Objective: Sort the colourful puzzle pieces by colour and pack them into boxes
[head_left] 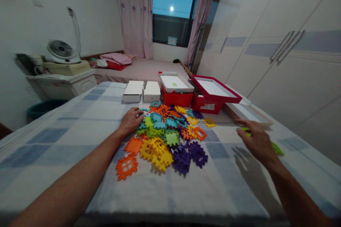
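A loose pile of notched plastic building tiles (160,124) in teal, green, orange, yellow and purple lies on the covered surface. My left hand (131,120) rests at the pile's left edge, its fingers reaching over the nearest teal pieces, with nothing visibly gripped. Off to the right, my right hand (254,140) is above the cloth and holds a green building tile (247,132), mostly hidden by the fingers. Beside the right wrist lies another green tile (277,148), partly covered by the arm.
Two white boxes (133,90) stand behind the pile. Next to them are a red box (177,98) with a white tray on top and a second red box (207,105) under its tilted lid. A pale open box (249,113) sits farther right. Wardrobe doors (293,64) line the right side.
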